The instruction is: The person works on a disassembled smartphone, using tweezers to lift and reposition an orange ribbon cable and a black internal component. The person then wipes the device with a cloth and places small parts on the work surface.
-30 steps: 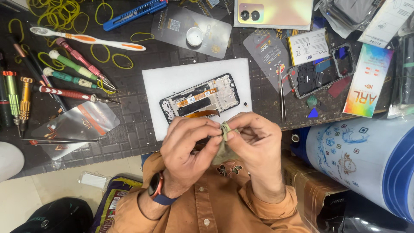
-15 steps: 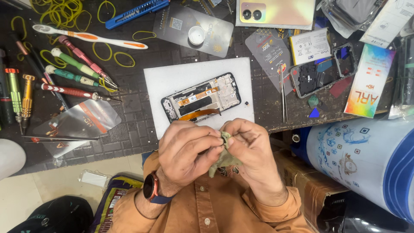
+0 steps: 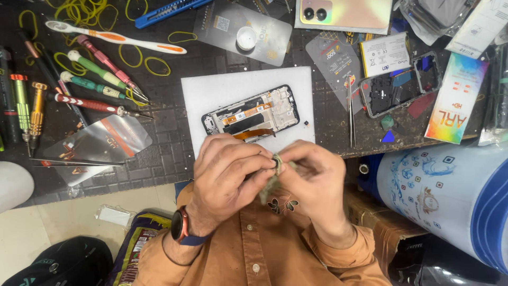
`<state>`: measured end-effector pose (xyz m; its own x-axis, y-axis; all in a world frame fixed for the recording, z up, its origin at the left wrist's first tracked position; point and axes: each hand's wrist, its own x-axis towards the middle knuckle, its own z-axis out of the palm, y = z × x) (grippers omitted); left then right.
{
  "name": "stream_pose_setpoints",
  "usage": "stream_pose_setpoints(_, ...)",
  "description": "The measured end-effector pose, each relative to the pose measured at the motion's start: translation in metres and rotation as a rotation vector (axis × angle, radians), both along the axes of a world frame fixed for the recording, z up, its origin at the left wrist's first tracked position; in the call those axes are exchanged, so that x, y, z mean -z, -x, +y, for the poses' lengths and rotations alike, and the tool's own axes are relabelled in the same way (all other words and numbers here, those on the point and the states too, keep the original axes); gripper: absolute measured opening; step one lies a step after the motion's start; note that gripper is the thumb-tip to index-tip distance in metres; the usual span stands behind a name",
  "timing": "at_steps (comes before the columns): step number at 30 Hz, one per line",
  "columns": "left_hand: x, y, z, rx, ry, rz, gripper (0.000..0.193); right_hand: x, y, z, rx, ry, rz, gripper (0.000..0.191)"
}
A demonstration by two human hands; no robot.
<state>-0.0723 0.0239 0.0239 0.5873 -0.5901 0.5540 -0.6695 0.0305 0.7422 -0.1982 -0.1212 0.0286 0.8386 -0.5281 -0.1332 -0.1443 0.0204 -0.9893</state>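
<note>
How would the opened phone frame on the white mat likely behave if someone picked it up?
The opened phone frame would probably feel light and fairly stiff, being thin and flat. Its orange ribbon cable sticks out loose, so it looks fragile there. Lying flat on the white mat, it seems unlikely to roll or tip.

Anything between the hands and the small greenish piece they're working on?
Nothing visible. The left hand and right hand both pinch the small greenish piece directly between their fingertips, just below the opened phone on the white mat. The fingers hide most of the piece.
</note>
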Motion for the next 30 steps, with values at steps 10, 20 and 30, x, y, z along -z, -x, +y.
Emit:
stream_pose_setpoints(10,0.003,0.014,-0.005,-0.042,0.003,0.303,0.018,0.002,-0.012,0.000,-0.011,0.986,-0.301,0.022)
stream_pose_setpoints(20,0.014,0.020,-0.008,-0.110,0.070,0.562,0.012,0.003,-0.014,0.015,0.056,0.574,-0.245,0.019)
stream_pose_setpoints(30,0.012,0.019,-0.005,-0.063,0.050,0.398,0.014,0.005,-0.013,0.018,0.091,0.754,-0.200,0.015)
